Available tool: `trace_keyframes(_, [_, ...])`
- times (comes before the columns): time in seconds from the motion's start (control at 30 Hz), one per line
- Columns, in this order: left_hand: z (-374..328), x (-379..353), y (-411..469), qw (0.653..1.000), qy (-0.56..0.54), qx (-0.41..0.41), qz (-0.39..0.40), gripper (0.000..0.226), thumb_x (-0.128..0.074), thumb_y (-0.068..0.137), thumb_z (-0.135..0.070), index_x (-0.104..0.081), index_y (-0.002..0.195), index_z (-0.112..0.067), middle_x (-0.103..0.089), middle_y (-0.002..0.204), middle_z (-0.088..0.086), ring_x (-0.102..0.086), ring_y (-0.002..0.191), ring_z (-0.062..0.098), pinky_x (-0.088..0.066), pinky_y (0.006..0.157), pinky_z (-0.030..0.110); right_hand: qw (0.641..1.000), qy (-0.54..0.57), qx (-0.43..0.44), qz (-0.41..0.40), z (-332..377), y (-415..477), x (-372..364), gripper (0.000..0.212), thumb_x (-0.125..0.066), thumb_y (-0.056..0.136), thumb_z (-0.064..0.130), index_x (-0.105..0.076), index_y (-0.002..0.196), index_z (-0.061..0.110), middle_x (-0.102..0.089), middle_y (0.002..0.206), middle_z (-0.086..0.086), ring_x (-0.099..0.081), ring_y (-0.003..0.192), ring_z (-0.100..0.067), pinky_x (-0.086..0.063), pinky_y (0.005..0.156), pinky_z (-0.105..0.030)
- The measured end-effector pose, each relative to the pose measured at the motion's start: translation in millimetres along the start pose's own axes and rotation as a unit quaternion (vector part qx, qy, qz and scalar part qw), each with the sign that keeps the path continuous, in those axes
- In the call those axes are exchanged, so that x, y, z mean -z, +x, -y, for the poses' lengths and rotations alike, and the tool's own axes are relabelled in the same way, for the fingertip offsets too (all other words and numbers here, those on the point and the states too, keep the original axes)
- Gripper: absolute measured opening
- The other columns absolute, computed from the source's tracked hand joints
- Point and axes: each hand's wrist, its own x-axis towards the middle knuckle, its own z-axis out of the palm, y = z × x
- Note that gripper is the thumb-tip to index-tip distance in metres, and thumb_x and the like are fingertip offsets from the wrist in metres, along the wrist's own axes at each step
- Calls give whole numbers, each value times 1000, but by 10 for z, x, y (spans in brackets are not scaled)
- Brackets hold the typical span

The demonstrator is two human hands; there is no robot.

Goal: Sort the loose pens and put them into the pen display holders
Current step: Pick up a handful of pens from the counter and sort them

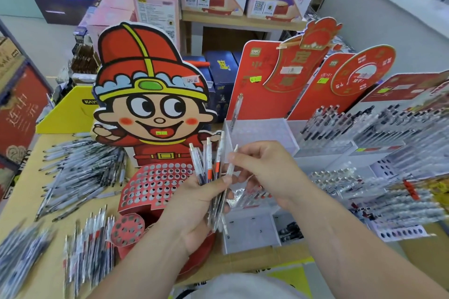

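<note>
Cluttered shop worktop (26, 177): left hand (194, 204) curls its fingers round a fan of pens (209, 165), spread so the right hand (267, 172) fingers can pinch a single pen (230, 167).

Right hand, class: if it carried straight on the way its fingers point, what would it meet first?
The fan of pens gripped in the left hand. The right hand, pinching one pen, points its fingers at them, seemingly close; depth is unclear.

Bottom-left loose pens (21, 257) are blurred, cut by the edge.
</note>
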Motion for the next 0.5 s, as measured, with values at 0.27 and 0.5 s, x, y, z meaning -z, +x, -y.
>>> trace_keyframes(0.27, [25,86,67,997,-48,7,-67,19,-66,94,-6,-71,112,-8,-71,79,8,-62,57,15,-52,48,27,983,43,131,-124,318,103,441,7,-69,94,18,-75,96,14,-74,78,1,-72,74,-15,-56,63,-25])
trace_keyframes(0.5, [66,162,96,995,-44,-2,-85,15,-68,94,-11,-73,107,-5,-65,70,6,-55,50,15,-49,46,28,929,-105,274,-225,443,264,455,8,-66,95,21,-74,98,20,-73,82,7,-71,80,-15,-61,77,-40])
